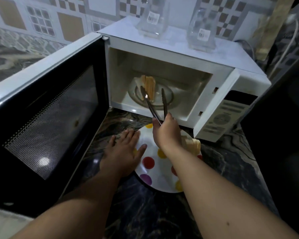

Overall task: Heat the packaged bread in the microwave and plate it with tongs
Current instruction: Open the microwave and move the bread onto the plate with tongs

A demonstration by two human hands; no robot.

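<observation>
The white microwave (185,66) stands with its door (47,118) swung wide to the left. Bread slices (148,85) lean upright on the glass turntable (169,97) inside. My right hand (166,131) grips metal tongs (155,102); their tips are spread apart inside the cavity, one tip against the bread. A white plate with coloured dots (154,176) lies on the counter in front of the microwave. My left hand (124,152) rests flat on the plate's left rim. More bread (194,145) lies on the plate's far right side, partly hidden by my right wrist.
Two clear glass containers (154,16) (202,30) stand on top of the microwave. The control panel (223,116) is at its right. A white cable (290,42) runs along the right wall. The counter (223,169) is dark marbled stone. The open door blocks the left side.
</observation>
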